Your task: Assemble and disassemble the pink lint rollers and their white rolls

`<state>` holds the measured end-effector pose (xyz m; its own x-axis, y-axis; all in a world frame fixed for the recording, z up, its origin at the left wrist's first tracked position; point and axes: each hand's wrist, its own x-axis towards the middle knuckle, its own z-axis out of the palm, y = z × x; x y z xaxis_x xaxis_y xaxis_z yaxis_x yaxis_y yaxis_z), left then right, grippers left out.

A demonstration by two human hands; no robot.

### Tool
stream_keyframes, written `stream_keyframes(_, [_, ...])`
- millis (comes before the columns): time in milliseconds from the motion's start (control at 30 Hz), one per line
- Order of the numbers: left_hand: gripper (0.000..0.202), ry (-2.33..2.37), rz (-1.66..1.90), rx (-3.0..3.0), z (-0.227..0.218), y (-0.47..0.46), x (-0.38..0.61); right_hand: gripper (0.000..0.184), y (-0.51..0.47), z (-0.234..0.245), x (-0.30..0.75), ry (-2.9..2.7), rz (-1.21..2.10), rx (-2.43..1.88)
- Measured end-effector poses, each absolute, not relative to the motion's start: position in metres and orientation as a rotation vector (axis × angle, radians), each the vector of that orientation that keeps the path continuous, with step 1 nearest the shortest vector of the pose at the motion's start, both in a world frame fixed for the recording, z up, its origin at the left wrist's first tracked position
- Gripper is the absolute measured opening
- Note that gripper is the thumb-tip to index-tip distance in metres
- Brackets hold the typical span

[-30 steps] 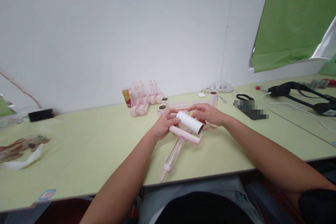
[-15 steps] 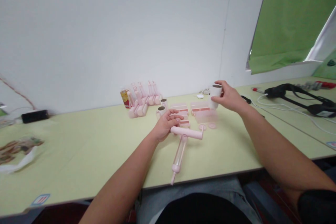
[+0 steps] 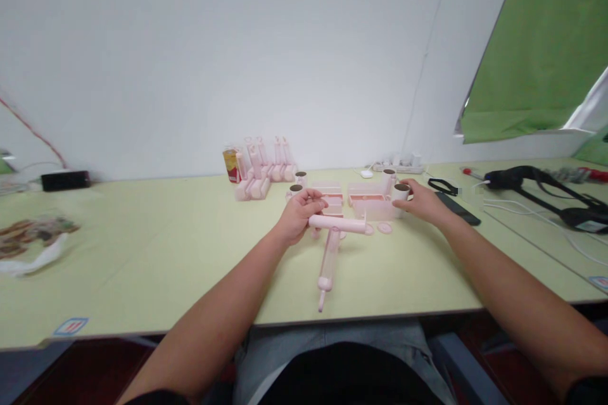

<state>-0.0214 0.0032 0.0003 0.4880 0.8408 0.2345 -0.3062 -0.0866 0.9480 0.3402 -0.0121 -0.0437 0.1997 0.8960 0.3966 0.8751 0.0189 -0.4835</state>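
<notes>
Left hand [image 3: 298, 215] closed around the left end of the pink roller bar [image 3: 338, 224] of a lint roller; fingers curl over the top, so the bar end under them is hidden. Clear handle [image 3: 329, 261] runs from the bar toward the worktop [image 3: 142, 253] front edge, pink tip near the edge; can't tell whether the handle rests on the worktop or is lifted slightly. Right hand [image 3: 422, 202] loosely curled, fingertips on a white paper roll [image 3: 399, 193] standing upright with dark open top, just right of the pink trays [image 3: 365, 202]; grip looks light, how firmly it closes is hard to tell from this angle. Second upright roll [image 3: 388, 178] just behind it. Trays are pale and blurred, edges merge, count unclear. Two small pink discs [image 3: 384, 228] lie flat right of the bar end. Cluster of pink roller parts [image 3: 266, 168] by the wall with a yellow-red bottle [image 3: 231, 164], details too small. Two more rolls [image 3: 297, 183] near them. Black phone [image 3: 458, 209] partly behind the right wrist. Black strap gear [image 3: 536, 183] far right, cut off by frame edge. Crumpled wrapper [image 3: 33, 247] far left, blurred.
</notes>
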Motion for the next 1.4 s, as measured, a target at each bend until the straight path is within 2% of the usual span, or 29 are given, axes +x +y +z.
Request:
stream_keyframes(67, [0.033, 0.536, 1.052, 1.329, 0.001, 0.003, -0.02, 0.076, -0.016, -0.037, 0.333, -1.645, 0.0, -1.805])
stream_keyframes(133, [0.033, 0.549, 1.073, 1.33, 0.002, 0.003, -0.019, 0.078, -0.025, -0.025, 0.324, -1.59, -0.138, -1.73])
stream_keyframes(233, [0.03, 0.58, 1.173, 1.343, 0.001, 0.003, -0.018, 0.056, -0.045, -0.005, 0.297, -1.454, -0.198, -1.538])
stream_keyframes(300, [0.026, 0.623, 1.329, 1.362, 0.002, 0.003, -0.017, 0.044, -0.059, 0.004, 0.27, -1.506, 0.08, -1.442])
stream_keyframes(433, [0.02, 0.743, 1.681, 1.372, 0.005, -0.001, -0.016, 0.051, -0.074, 0.01, 0.206, -1.642, 0.992, -1.236])
stream_keyframes(567, [0.019, 0.752, 1.77, 1.357, 0.008, -0.003, -0.019, 0.037, -0.067, 0.017, 0.168, -1.784, 1.223, -1.106])
stream_keyframes(667, [0.026, 0.693, 1.617, 1.373, 0.01, 0.0, -0.024, 0.032, -0.057, 0.023, 0.173, -1.833, 1.159, -1.102])
stream_keyframes(800, [0.038, 0.53, 1.16, 1.354, 0.015, -0.002, -0.032, 0.032, -0.054, 0.021, 0.199, -1.928, 1.173, -1.032])
stream_keyframes(1033, [0.043, 0.443, 0.449, 1.537, 0.012, -0.017, -0.03, 0.033, -0.063, 0.01, 0.201, -2.206, 1.114, -0.944])
stream_keyframes(1167, [0.051, 0.394, 0.316, 1.478, 0.002, -0.016, -0.027, 0.038, -0.065, 0.01, 0.19, -2.283, 1.024, -0.91])
stream_keyframes(1400, [0.05, 0.274, 0.324, 1.301, -0.005, -0.02, -0.02, 0.041, -0.064, 0.012, 0.194, -2.265, 1.058, -0.829])
